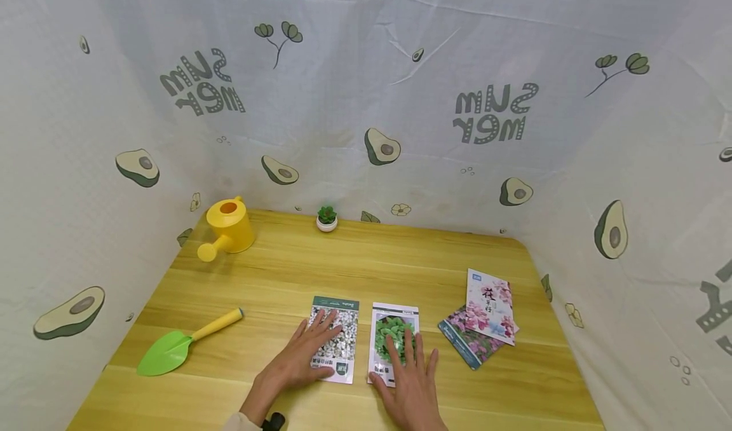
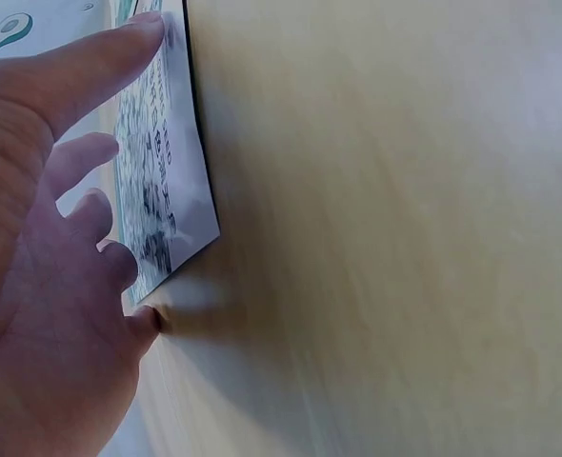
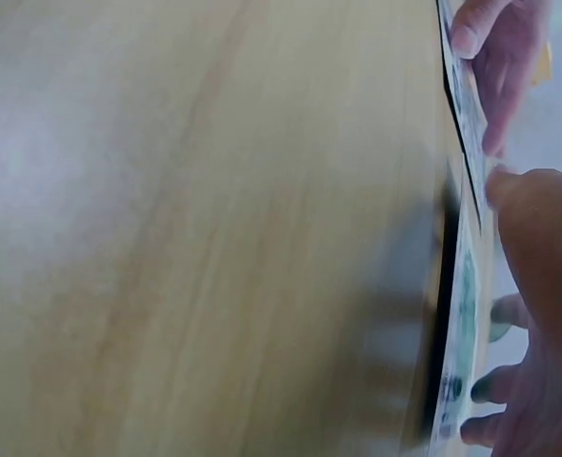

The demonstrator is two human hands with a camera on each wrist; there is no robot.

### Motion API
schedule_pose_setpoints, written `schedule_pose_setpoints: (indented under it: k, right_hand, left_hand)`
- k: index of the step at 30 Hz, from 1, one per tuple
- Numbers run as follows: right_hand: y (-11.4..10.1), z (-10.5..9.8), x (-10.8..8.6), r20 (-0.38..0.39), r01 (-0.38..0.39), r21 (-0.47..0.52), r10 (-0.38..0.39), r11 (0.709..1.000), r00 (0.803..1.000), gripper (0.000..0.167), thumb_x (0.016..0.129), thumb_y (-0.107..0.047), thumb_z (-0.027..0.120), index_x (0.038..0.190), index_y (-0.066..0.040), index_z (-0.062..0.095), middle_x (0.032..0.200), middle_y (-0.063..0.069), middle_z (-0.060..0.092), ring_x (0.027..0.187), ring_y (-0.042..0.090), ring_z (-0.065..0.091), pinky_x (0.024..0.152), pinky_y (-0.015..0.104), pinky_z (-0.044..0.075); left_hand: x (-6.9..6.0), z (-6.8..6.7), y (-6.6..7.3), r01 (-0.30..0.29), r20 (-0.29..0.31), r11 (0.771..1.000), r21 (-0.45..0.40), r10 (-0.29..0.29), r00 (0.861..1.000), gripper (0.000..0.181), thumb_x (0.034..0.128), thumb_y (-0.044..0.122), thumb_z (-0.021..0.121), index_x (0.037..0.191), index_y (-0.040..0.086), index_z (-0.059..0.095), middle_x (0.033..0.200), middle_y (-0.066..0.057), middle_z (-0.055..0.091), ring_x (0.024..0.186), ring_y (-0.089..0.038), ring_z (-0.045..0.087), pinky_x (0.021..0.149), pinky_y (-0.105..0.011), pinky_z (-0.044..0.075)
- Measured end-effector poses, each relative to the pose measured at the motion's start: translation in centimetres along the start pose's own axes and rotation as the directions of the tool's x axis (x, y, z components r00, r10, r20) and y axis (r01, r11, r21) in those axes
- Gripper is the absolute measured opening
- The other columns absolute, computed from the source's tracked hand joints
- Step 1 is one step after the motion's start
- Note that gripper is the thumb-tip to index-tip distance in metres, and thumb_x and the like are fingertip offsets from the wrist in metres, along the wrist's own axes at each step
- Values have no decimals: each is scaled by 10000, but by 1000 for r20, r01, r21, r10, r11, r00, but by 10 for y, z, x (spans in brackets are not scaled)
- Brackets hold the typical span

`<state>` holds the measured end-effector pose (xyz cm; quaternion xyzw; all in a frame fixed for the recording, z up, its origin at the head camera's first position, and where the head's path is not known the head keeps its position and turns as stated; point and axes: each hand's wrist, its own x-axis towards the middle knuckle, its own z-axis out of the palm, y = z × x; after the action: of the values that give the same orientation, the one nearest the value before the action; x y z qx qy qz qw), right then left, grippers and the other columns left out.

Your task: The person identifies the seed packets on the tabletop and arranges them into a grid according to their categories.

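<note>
Two seed packets lie flat side by side at the front middle of the table. One, with white flowers and a green top band [image 1: 345,324], is under my left hand [image 1: 298,358], whose spread fingers reach over its left half. In the left wrist view, my thumb is over the packet's [image 2: 188,181] printed end. My right hand [image 1: 413,389] lies with fingers spread over the lower part of the other packet, white-edged with green leaves [image 1: 394,320]. The right wrist view catches that packet [image 3: 460,343] edge-on beside my right hand [image 3: 548,295]. Neither hand curls round its packet.
Two more flower packets overlap on the right: a pink-and-white one [image 1: 488,307] on a purple-flowered one [image 1: 469,345]. A green trowel with yellow handle [image 1: 168,353] lies left. Toward the back stand a yellow watering can [image 1: 237,231] and a potted succulent [image 1: 327,218]. Printed curtains [image 1: 343,88] enclose the table.
</note>
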<state>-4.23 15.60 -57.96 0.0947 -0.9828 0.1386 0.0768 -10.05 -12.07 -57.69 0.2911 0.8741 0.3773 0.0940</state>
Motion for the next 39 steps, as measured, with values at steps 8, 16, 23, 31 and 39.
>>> schedule_pose_setpoints:
  k: [8, 16, 23, 31, 39]
  right_hand:
    - [10, -2, 2, 7, -29, 77, 29, 997, 1000, 745, 1022, -512, 683, 1594, -66, 512, 1686, 333, 328, 1545, 584, 299, 1180, 829, 208]
    - [34, -5, 8, -4, -47, 75, 47, 996, 999, 711, 1051, -431, 661, 1606, -23, 484, 1687, 375, 281, 1558, 613, 227, 1194, 814, 208]
    - [52, -11, 8, 1, -102, 94, 102, 990, 995, 711, 1087, -413, 618, 1622, 15, 431, 1704, 387, 212, 1582, 588, 184, 1200, 817, 180]
    - [63, -14, 3, 0, -150, 107, 150, 983, 989, 726, 1110, -393, 576, 1610, 95, 378, 1698, 416, 172, 1582, 605, 144, 1208, 808, 164]
    - [73, -18, -2, 24, -178, 114, 177, 977, 984, 737, 1124, -375, 557, 1614, 128, 332, 1713, 406, 138, 1591, 604, 109, 1209, 816, 139]
  left_hand:
    - [2, -1, 6, 20, 6, 1000, 5, -20, 1000, 797, 932, 241, 849, 1611, 34, 486, 1772, -186, 233, 1633, -479, 136, 1266, -739, 65]
    - [5, 7, 2, 2, -33, 999, 39, -1, 999, 776, 974, 302, 792, 1637, 74, 459, 1776, -176, 230, 1648, -441, 121, 1271, -723, 22]
    - [29, 0, 27, 11, 44, 987, 158, -18, 999, 743, 1013, 254, 778, 1651, 77, 439, 1785, -136, 229, 1655, -401, 134, 1299, -685, 114]
    - [73, 9, 60, -105, 166, 949, 298, 57, 985, 757, 1040, 343, 742, 1678, 124, 398, 1798, -89, 216, 1670, -313, 129, 1316, -616, 174]
    - [121, 35, 103, -255, 292, 870, 422, 136, 947, 728, 1087, 473, 627, 1704, 197, 355, 1801, -10, 215, 1671, -216, 140, 1325, -521, 233]
